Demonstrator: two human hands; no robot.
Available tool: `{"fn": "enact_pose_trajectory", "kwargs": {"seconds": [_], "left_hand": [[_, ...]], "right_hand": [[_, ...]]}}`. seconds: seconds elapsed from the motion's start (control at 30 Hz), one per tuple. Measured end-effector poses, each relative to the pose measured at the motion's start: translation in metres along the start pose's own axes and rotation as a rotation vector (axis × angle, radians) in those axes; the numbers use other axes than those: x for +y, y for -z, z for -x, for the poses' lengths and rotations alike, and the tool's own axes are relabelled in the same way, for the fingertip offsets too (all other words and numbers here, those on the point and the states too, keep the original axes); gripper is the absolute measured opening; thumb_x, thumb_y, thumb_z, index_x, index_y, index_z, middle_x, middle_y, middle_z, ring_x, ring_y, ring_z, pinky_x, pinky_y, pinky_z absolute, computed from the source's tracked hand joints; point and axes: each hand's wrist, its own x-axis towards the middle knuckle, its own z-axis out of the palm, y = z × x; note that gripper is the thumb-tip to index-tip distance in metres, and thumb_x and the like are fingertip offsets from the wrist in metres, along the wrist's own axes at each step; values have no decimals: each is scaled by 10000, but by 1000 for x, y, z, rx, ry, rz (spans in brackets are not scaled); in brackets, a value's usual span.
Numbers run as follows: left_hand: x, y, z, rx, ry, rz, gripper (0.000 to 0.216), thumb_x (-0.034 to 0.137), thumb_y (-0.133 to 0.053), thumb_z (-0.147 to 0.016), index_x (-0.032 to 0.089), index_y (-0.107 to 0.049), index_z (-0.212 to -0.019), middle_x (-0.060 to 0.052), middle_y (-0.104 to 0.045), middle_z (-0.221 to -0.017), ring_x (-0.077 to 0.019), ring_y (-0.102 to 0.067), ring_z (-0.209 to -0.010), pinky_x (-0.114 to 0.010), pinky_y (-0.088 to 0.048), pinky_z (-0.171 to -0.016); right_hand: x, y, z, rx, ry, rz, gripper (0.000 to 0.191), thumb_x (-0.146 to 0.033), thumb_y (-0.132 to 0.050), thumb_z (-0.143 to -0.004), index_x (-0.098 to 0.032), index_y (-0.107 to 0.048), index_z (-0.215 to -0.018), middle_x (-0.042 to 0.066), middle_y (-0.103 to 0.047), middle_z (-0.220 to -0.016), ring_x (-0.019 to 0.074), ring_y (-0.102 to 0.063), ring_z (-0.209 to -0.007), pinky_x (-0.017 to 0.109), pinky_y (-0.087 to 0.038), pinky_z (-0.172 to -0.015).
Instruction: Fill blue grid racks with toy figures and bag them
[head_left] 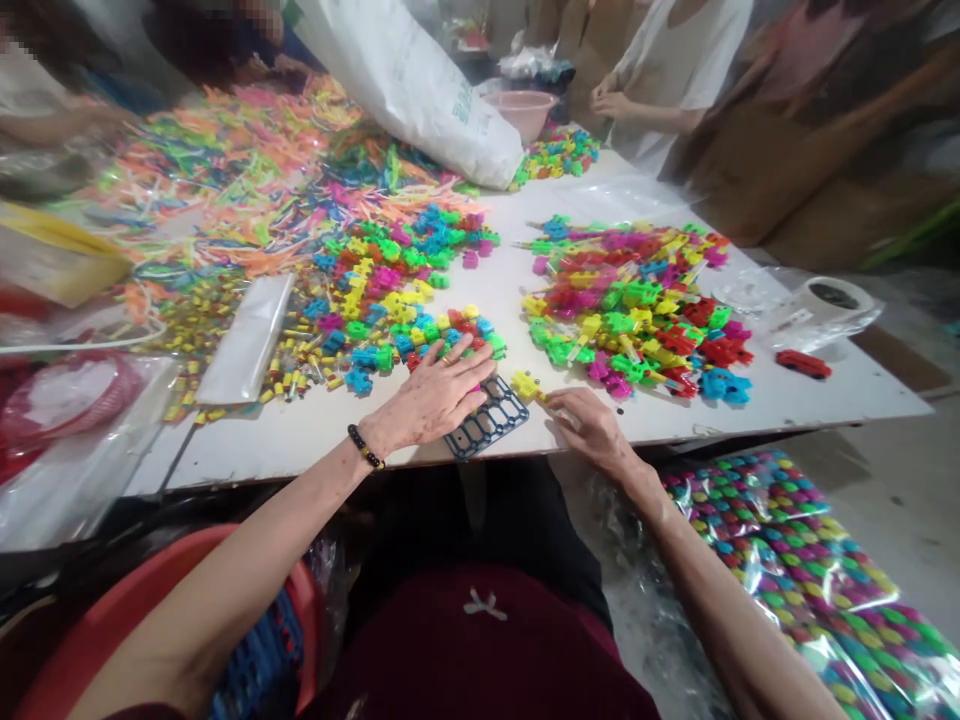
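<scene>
My left hand (442, 392) lies flat with its fingers stretched out, over the upper left part of a dark blue plastic frame (491, 418) at the table's front edge. Its fingertips are close to small bright plastic toy pieces (401, 345). To the right of the frame, my right hand (592, 425) is closed in a pinch at one end of a small yellow toy piece (527, 385). That piece has dark round dots like wheels and lies beside the frame's upper corner. What lies under my left palm is hidden.
A second heap of bright toy pieces (630, 310) lies right of centre. Behind the left heap are a large white sack (420, 90) and tangled coloured strips (225, 170). A tape roll (825, 300) and red toy car (802, 363) lie right. Below stand a red tub (202, 545) and bagged pieces (810, 540).
</scene>
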Motion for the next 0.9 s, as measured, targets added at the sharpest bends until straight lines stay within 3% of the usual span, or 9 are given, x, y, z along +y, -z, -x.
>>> {"fn": "enact_pose_trajectory", "kwargs": {"seconds": [0.1, 0.23, 0.33, 0.47, 0.6, 0.73, 0.9], "left_hand": [[3, -3, -1, 11, -22, -44, 479, 328, -315, -1082, 208, -474, -1519, -16, -341, -1661, -288, -202, -1575, -559, -198, -1260], [3, -5, 1, 17, -18, -50, 471, 319, -336, -1079, 230, -474, -1521, -19, -381, -1643, -296, -224, -1567, -572, -231, -1243], [2, -5, 2, 5, -24, -40, 477, 328, -321, -1086, 227, -456, -1532, -13, -395, -1635, -303, -212, -1569, -574, -213, -1247], [-3, -6, 2, -11, -45, -33, 493, 312, -315, -1087, 200, -409, -1558, -23, -403, -1630, -304, -186, -1575, -581, -192, -1251], [-7, -8, 2, -31, -65, -27, 499, 316, -317, -1083, 215, -395, -1565, -28, -403, -1630, -301, -166, -1581, -587, -167, -1257], [-6, -8, 3, -22, -55, -29, 493, 339, -323, -1083, 240, -409, -1558, -23, -410, -1626, -288, -169, -1583, -573, -171, -1261], [-4, -7, 2, -8, -26, -40, 512, 327, -326, -1081, 224, -371, -1580, -46, -420, -1621, -283, -175, -1582, -543, -190, -1262]], "right_hand": [[7, 4, -4, -31, -183, 180, 201, -355, -588, -926, -180, -678, -971, 132, -707, -953, 264, -647, -923, 379, -493, -823], [5, 5, -23, -240, -382, 182, 326, -413, -567, -916, -183, -638, -696, 84, -655, -701, 188, -577, -645, 304, -386, -601], [-7, 0, -26, -129, -483, -59, 306, -424, -610, -857, -193, -578, -659, 34, -611, -625, 148, -539, -582, 276, -382, -563], [-35, -19, -25, -39, -670, -585, 311, -470, -699, -766, -197, -595, -875, -25, -594, -652, 122, -526, -510, 254, -437, -486], [-54, -43, -37, -30, -711, -855, 356, -428, -750, -692, -186, -614, -915, -5, -634, -682, 149, -595, -569, 287, -525, -545], [-57, -65, -49, 31, -725, -813, 332, -450, -755, -684, -184, -634, -840, 33, -669, -678, 173, -588, -581, 308, -518, -544], [-51, -86, -53, 57, -622, -711, 346, -478, -708, -732, -169, -661, -880, 9, -646, -706, 149, -549, -612, 259, -463, -544]]}}
